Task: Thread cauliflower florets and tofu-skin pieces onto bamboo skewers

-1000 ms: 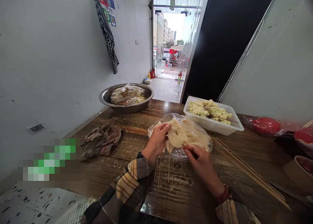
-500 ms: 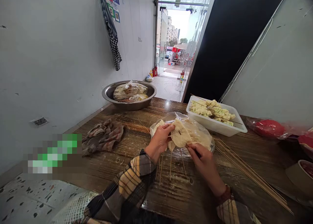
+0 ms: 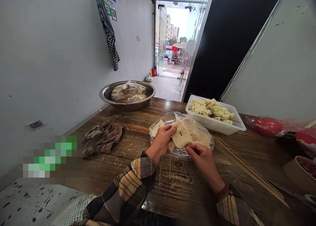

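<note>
Basically, fingers first: left hand (image 3: 161,141) pinches the pale flat slice (image 3: 182,135) by its upper left edge, thumb on top. Right hand (image 3: 202,156) has thumb and forefinger closed together on the lower right corner, other fingers curled in. So both grips are narrow, same slice between them, held up over the clear bag (image 3: 178,115) and a pile of similar slices (image 3: 202,139).

Step in hand, my read: steadying the slice and working it onto a stick. Small dark mark mid-slice could be a bit of stick showing through; can't tell. Next move calls for a firm left pinch, slice kept flat, and a gentle right push so it doesn't tear.

Pose: left forearm comes in diagonally from lower left, plaid sleeve (image 3: 128,183) over the table (image 3: 168,201); right forearm angles up from lower right, wrist band (image 3: 223,192) showing. Hands near each other, roughly level.

Further out: thin sticks (image 3: 170,168) poke toward the person below the hands, loose bundle (image 3: 249,166) to the right, white tray (image 3: 212,124) of cauliflower (image 3: 223,113) beyond, metal basin (image 3: 129,106) far left, crumpled cloth (image 3: 103,138) nearer.
</note>
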A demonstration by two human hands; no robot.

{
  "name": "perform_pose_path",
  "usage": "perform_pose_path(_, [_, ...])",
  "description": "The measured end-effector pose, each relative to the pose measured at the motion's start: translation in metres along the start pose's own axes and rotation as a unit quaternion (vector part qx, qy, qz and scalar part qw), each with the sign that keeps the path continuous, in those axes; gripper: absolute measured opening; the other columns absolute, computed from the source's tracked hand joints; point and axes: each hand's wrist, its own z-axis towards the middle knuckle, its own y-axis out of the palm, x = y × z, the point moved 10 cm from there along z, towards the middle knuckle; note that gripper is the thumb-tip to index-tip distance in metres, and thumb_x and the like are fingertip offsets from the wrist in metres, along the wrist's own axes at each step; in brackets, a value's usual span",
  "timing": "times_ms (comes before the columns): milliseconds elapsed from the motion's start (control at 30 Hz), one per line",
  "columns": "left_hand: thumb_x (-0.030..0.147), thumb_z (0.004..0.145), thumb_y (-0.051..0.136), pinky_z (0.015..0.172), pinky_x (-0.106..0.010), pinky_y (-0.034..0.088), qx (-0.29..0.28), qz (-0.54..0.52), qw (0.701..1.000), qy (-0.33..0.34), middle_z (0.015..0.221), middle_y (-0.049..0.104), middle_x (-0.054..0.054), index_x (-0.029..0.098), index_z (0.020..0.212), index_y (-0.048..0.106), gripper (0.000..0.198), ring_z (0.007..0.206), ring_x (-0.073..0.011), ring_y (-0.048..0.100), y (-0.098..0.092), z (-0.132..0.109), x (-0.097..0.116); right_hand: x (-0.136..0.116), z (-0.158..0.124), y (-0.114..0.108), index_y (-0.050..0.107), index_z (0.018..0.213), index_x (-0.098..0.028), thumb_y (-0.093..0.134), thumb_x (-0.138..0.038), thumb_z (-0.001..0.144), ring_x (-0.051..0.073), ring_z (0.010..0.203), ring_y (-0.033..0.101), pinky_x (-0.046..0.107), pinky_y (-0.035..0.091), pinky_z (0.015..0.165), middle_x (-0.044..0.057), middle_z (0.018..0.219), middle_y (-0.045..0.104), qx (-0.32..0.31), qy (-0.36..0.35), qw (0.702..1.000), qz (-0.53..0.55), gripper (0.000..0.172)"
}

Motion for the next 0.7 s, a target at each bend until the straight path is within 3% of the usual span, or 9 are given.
perform_pose_path(400, [0.024, 0.059, 0.08, 0.062, -0.022, 0.05, -0.027, -0.041, 0.999, 0.014, 0.075, 0.069, -0.003, 0.012, 0.087, 0.069, 0.032, 0.066, -0.0123, 0.062, 0.002, 0.004, 0.006, -0.01, 0.001, 0.002, 0.068, 0.074, -0.018, 0.059, -0.037, 0.084, 0.016, 0.069, 0.058, 0.026, 0.042, 0.065, 0.002, 0.074, 0.068, -0.028, -0.032, 0.999, 0.018, 0.023])
perform_pose_path(700, [0.029, 0.053, 0.085, 0.061, -0.022, 0.048, -0.016, -0.041, 0.999, 0.027, 0.07, 0.069, -0.002, 0.011, 0.08, 0.068, 0.037, 0.061, -0.0111, 0.06, 0.004, 0.0, 0.004, -0.01, 0.0, 0.003, 0.067, 0.073, -0.018, 0.058, -0.036, 0.084, 0.016, 0.069, 0.057, 0.027, 0.042, 0.066, 0.002, 0.073, 0.068, -0.015, -0.035, 0.999, 0.003, 0.023])
